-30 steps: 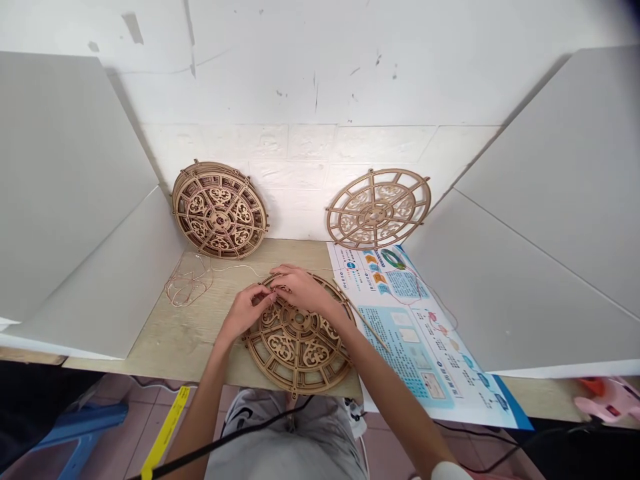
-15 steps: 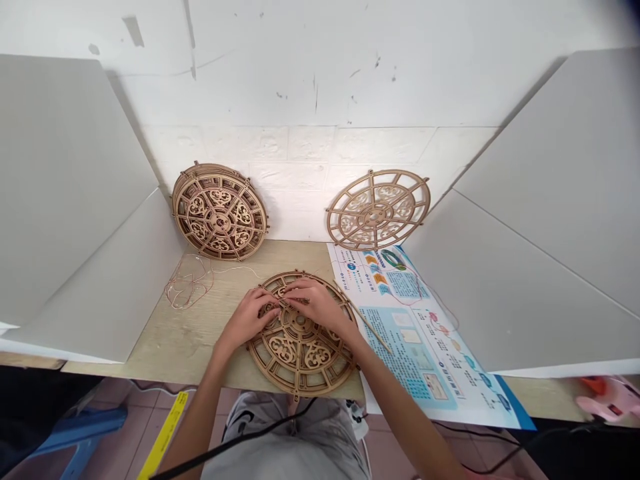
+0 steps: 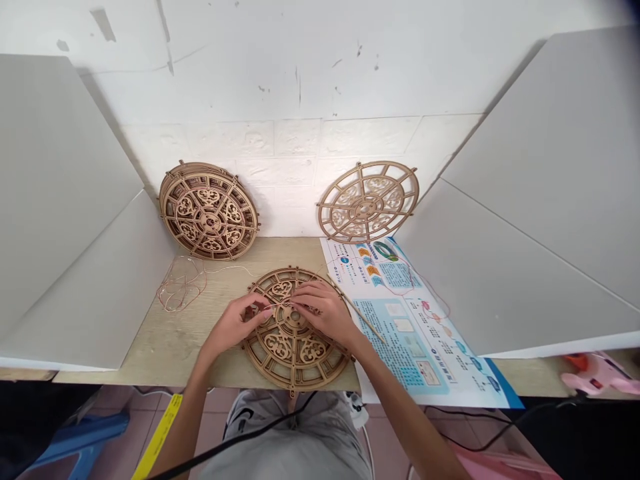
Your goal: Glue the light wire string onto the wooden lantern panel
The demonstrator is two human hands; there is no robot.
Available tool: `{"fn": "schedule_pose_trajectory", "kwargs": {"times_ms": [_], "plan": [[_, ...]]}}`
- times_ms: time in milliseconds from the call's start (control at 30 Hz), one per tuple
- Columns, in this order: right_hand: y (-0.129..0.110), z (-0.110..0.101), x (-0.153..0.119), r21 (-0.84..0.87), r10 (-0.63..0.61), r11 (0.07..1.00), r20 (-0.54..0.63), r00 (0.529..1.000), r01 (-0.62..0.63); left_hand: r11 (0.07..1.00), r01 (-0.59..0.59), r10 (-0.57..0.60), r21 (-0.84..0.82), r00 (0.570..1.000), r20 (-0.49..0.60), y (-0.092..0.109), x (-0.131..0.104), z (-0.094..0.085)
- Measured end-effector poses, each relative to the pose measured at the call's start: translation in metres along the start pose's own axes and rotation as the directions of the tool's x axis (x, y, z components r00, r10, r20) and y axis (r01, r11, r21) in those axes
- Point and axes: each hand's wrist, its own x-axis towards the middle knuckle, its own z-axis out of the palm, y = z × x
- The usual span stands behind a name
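Note:
A round fretwork wooden disc (image 3: 295, 347) lies flat at the near edge of the wooden table (image 3: 170, 340). My left hand (image 3: 235, 321) rests on its left rim, fingertips pinched near the hub. My right hand (image 3: 325, 310) lies over the disc's upper middle, fingers bent and pinching something thin; a fine thread seems to run between the two hands, but I cannot make it out clearly. A thin wooden stick (image 3: 357, 310) lies just right of the disc.
Two more fretwork discs lean on the white wall: a thick dark one (image 3: 209, 210) at left, a pale thin one (image 3: 367, 201) at right. A tangle of thin wire (image 3: 177, 290) lies at left. A printed instruction sheet (image 3: 410, 327) covers the right side. White boards flank both sides.
Both hands have slid from the disc's far rim toward its hub. The camera view has shifted slightly, so everything sits a little more to the left.

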Motion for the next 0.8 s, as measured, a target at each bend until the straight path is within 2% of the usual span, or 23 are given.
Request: {"fn": "schedule_pose_trajectory", "kwargs": {"times_ms": [133,333,433,500,567,667,800], "plan": [[-0.015,-0.017,-0.010,-0.067,-0.102,0.993,-0.078,0.992,0.097,0.989,0.062,-0.052,-0.136,0.996,0.076,0.012,-0.013,0.010],[-0.037,-0.040,-0.032,-0.096,-0.130,0.988,-0.138,0.982,0.118,0.928,0.170,-0.139,-0.331,0.984,0.115,0.023,-0.039,0.049],[-0.047,-0.052,-0.043,-0.125,-0.120,0.987,-0.131,0.984,0.103,0.860,0.268,-0.175,-0.435,0.954,0.242,0.028,-0.050,0.066],[-0.051,-0.060,-0.049,-0.149,-0.117,0.984,-0.119,0.986,0.099,0.853,0.307,-0.171,-0.423,0.929,0.329,0.033,-0.053,0.077],[-0.053,-0.067,-0.055,-0.166,-0.108,0.982,-0.107,0.988,0.089,0.876,0.286,-0.140,-0.389,0.922,0.362,0.037,-0.052,0.088],[-0.053,-0.076,-0.064,-0.166,-0.073,0.985,-0.101,0.992,0.055,0.905,0.202,-0.068,-0.373,0.938,0.341,0.043,-0.048,0.099],[-0.051,-0.087,-0.080,-0.164,0.054,0.985,-0.007,0.999,-0.054,0.937,0.132,-0.018,-0.322,0.943,0.333,0.044,-0.049,0.096]]}}
